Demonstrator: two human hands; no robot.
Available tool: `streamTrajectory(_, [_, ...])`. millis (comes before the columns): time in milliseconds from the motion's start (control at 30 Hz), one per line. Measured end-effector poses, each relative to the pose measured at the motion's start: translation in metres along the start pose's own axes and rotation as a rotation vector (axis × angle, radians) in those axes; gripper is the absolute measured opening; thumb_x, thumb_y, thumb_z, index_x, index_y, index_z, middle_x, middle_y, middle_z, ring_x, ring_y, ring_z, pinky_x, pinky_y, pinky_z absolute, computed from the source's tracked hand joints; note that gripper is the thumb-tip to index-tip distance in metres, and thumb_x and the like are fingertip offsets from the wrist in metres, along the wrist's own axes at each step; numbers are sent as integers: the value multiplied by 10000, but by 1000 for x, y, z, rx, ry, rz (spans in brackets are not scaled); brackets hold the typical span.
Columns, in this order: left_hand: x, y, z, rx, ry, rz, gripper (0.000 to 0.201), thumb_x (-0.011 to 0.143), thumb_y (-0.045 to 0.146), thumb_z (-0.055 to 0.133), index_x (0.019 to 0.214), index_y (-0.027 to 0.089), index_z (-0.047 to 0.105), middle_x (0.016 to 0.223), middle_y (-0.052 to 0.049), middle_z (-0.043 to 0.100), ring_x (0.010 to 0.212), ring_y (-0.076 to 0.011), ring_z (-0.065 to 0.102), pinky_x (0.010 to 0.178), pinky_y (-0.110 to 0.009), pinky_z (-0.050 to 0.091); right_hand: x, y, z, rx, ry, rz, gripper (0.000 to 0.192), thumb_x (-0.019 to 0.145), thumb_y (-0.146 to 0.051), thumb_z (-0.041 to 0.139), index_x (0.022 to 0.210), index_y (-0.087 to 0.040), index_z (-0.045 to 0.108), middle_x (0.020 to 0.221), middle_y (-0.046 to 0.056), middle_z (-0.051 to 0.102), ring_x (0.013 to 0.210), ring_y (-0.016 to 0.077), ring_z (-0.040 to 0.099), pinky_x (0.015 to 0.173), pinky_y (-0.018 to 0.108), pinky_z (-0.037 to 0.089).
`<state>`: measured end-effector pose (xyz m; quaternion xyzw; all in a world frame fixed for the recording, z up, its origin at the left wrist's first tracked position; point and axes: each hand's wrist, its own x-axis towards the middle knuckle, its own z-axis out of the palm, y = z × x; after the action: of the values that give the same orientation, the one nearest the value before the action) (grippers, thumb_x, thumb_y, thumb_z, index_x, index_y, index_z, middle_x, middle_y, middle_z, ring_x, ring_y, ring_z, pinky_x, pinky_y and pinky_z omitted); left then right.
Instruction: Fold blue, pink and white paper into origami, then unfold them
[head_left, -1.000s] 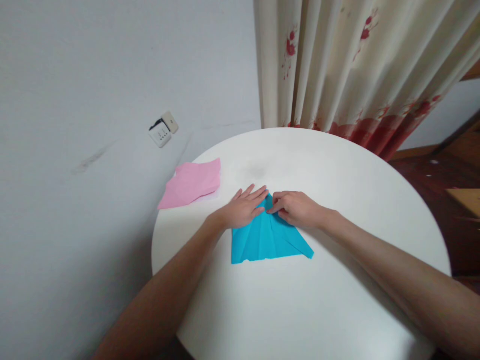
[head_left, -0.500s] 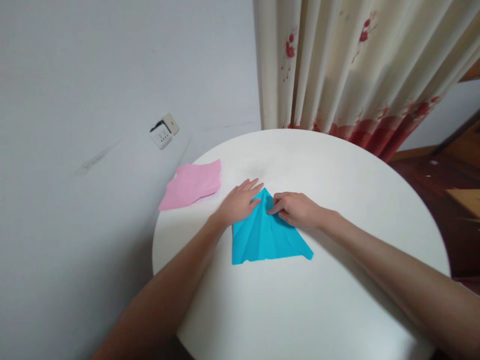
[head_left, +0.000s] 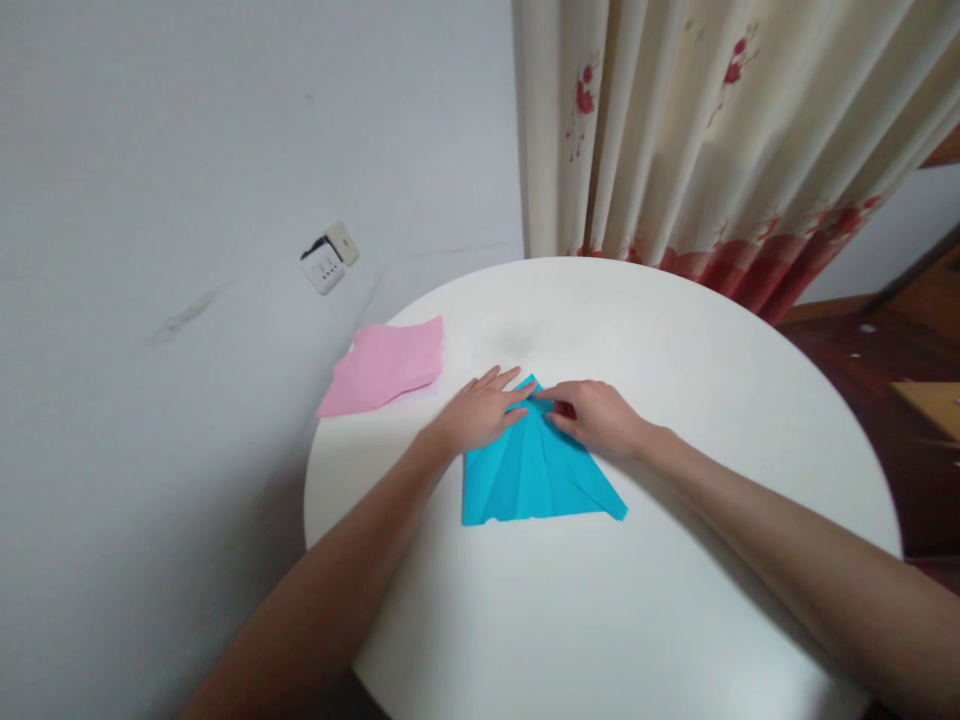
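A blue sheet of paper (head_left: 529,475) lies on the white table, creased in lines that fan down from its top point. Its lower edge is uneven, and the bottom right corner has a narrow folded strip. My left hand (head_left: 484,410) rests flat over the paper's upper left side with fingers spread. From the right, my right hand (head_left: 596,412) reaches onto the upper right side. Its index finger is stretched out to the paper near the top point, close to the left fingertips. The right thumb sits lower, apart from that finger, and the other fingers are curled and partly hidden.
Pink paper (head_left: 386,365) lies at the table's left edge, with a bit of white sheet under it. The round white table (head_left: 675,600) stands near a wall with a socket (head_left: 324,268). Cream and red curtains (head_left: 675,150) hang behind it.
My right index finger has shifted up toward the paper's top point and straightened, its thumb now apart from it. My left index finger has come down onto the paper near the tip.
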<state>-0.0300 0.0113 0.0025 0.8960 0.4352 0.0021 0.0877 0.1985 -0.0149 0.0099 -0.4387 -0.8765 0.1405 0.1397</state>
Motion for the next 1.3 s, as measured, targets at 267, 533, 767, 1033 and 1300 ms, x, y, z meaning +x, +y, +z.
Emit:
streamTrajectory(267, [-4,-1,-5,-6,-87,-1,631,949,626,350,1523,375,269,1637,-54,159,1496,-342,127,1159,-532,202,4,-2,10,-103,34,47,231,950,-355,536,1088,-235,678,958,58,669,935,200,613,750,274,389])
streamTrajectory(533, [-5,-3,-6,-56,-113,-7,757,868,721,429,1521,366,283,1643,-49,111,1499,-364,82,1168,-551,161,3,-8,12,-99,77,120,303,920,-469,567,1052,-226,691,959,55,696,874,205,618,700,285,388])
streamTrajectory(767, [-4,2,-6,-79,-81,-18,634,949,657,280,1515,371,299,1637,-28,160,1502,-333,104,1173,-541,162,5,-8,13,-94,68,162,329,911,-475,576,1112,-236,683,982,63,711,925,228,630,722,296,418])
streamTrajectory(1033, [-1,5,-2,-87,-65,-31,743,890,703,393,1524,331,285,1638,-45,159,1498,-344,116,1177,-559,146,5,-6,13,-84,47,154,352,897,-464,604,1158,-237,670,1023,64,712,972,241,633,774,314,440])
streamTrajectory(1300, [2,4,-1,-91,38,-54,856,829,686,529,1519,232,304,1573,-108,322,1430,-336,289,1158,-446,245,5,-6,13,-87,38,145,380,909,-463,589,1200,-231,664,1028,76,711,974,242,628,776,310,435])
